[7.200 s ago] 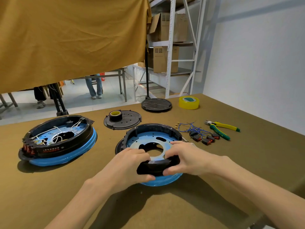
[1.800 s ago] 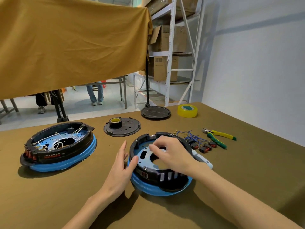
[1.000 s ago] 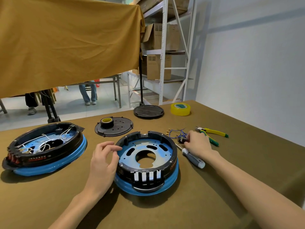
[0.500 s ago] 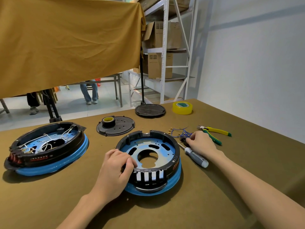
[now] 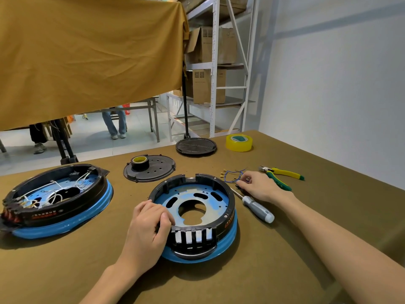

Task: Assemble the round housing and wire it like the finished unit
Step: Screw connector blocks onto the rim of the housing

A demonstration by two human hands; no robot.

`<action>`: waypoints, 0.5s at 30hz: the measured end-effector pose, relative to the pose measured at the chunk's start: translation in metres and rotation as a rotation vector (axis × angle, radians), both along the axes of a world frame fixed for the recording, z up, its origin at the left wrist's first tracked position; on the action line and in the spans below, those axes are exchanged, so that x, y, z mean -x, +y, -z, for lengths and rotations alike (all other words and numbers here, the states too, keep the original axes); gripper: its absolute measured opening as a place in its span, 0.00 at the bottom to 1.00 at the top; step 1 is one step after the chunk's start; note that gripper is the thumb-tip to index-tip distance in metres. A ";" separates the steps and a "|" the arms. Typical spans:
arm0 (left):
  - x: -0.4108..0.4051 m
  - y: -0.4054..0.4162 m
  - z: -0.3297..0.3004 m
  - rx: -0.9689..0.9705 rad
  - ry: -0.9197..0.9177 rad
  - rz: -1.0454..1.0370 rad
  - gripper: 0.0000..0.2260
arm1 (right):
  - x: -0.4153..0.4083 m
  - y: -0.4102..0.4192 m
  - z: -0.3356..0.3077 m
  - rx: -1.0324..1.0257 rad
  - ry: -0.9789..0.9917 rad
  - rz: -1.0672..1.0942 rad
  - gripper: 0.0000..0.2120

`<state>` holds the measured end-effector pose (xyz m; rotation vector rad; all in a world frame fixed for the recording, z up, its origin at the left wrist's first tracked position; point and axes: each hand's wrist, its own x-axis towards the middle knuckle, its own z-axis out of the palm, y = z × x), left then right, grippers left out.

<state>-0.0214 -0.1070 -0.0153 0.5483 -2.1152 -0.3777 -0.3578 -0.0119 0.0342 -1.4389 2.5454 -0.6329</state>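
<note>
The left hand (image 5: pixel 146 229) is curled against the near-left rim of the round housing (image 5: pixel 192 216), its fingers hooked over the black wall beside a row of four white slots. The right hand (image 5: pixel 260 188) is held apart from it, well to the right, with fingertips (image 5: pixel 240 183) pinched at the bundle of blue wires (image 5: pixel 233 175), whose brass terminals are spread on the table (image 5: pixel 328 216); what else is pinched beneath the fingers cannot be told. The housing is seated on the olive table at centre: a black ring on a blue base, with a bare blue-grey plate inside, pierced by a central opening and curved slots, and with no wiring in it. A grey-handled screwdriver (image 5: pixel 256 208) is laid just right of the housing, below the right hand. Yellow-and-green pliers (image 5: pixel 282 175) are placed beyond the hand, to its right. The finished unit (image 5: pixel 54 202), strung with white wires, is set at the left. A perforated black cover plate (image 5: pixel 151 170) carrying a small roll of yellow tape (image 5: pixel 139 161) lies behind the housing; a second black disc (image 5: pixel 196 146) and a roll of yellow packing tape (image 5: pixel 239 142) are found at the far edge. A mustard cloth (image 5: pixel 87 53) and metal shelving (image 5: pixel 219 69) with cartons are seen behind.
</note>
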 end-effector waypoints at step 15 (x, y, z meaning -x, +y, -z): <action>-0.002 0.001 -0.002 -0.025 -0.043 0.004 0.18 | -0.007 -0.009 0.001 -0.127 0.106 0.054 0.12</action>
